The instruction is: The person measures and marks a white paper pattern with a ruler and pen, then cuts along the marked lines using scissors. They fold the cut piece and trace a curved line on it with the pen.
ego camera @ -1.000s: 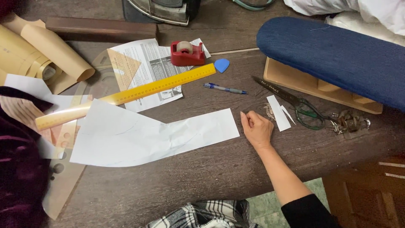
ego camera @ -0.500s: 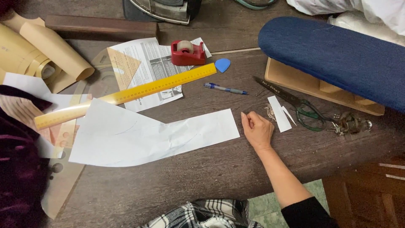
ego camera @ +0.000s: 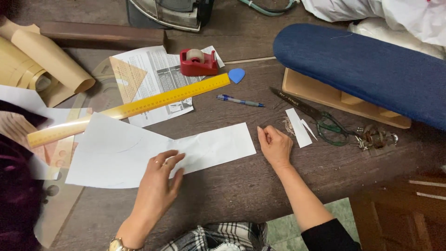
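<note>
A white cut paper piece [ego camera: 139, 153] lies flat on the dark wooden table [ego camera: 241, 195]. My left hand [ego camera: 160, 179] rests on its lower middle with fingers spread, holding nothing. Just past the paper's right edge, my right hand [ego camera: 275, 146] sits on the table with fingers curled loosely; I cannot see anything in it. A narrow white paper strip [ego camera: 298, 127] and some thread scraps lie right beside that hand. Dark scissors with green handles [ego camera: 320, 118] lie beyond the strip.
A long yellow ruler [ego camera: 134, 108] crosses printed sheets. A red tape dispenser [ego camera: 199, 62], blue tailor's chalk [ego camera: 237, 75] and a pen [ego camera: 239, 100] lie behind. A blue padded sleeve board [ego camera: 362, 69] stands right, brown paper rolls [ego camera: 42, 65] left, an iron [ego camera: 172, 13] at the back.
My left hand has come into view and settled on the white paper. My right hand has stayed beside the paper's right edge.
</note>
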